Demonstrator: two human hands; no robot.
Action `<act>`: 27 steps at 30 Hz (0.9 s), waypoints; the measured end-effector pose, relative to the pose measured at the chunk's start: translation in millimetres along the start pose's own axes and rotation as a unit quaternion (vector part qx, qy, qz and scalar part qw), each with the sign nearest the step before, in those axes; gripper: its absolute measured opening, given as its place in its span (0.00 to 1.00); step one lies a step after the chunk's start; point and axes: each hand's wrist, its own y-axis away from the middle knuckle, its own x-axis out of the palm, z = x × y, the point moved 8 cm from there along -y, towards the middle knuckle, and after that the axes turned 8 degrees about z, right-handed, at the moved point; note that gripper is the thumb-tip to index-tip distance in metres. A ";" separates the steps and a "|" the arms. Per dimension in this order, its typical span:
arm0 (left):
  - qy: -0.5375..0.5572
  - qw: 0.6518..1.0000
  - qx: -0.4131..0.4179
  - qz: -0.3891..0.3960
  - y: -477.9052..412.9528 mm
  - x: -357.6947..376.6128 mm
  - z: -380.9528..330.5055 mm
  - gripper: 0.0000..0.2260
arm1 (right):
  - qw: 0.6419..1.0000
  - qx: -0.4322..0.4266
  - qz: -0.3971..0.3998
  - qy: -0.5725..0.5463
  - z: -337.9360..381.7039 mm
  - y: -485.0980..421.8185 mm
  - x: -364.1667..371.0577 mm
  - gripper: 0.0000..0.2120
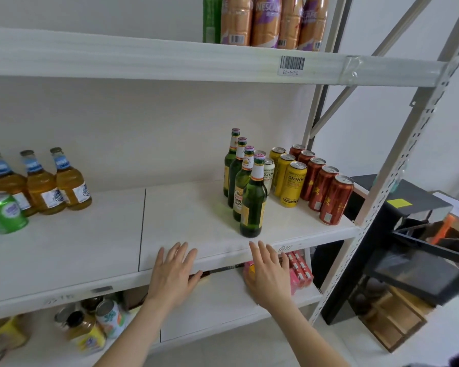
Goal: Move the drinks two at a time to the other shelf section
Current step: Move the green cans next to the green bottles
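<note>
On the right section of the middle shelf (186,213) stands a row of several green beer bottles (252,205), beside yellow cans (292,184) and red cans (334,202). On the left section stand amber bottles with blue labels (70,181) and a green can (4,211). My left hand (174,274) is in front of the shelf's front edge with fingers straight, holding nothing. My right hand (269,276) is just below the nearest green bottle, fingers straight, also empty. Neither hand touches a drink.
The upper shelf (143,59) carries orange coffee bottles (265,22) and a green bottle (211,19). The lower shelf holds cans (109,317), yellow bottles and pink packs (300,271). A perforated metal upright (398,165) stands at right, with a black rack (419,260) beyond it.
</note>
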 end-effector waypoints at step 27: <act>-0.052 0.995 -0.079 -0.025 215.9 -8.2 279.7 0.23 | 0.993 -0.100 -0.052 0.033 348.7 70.8 25.6 0.37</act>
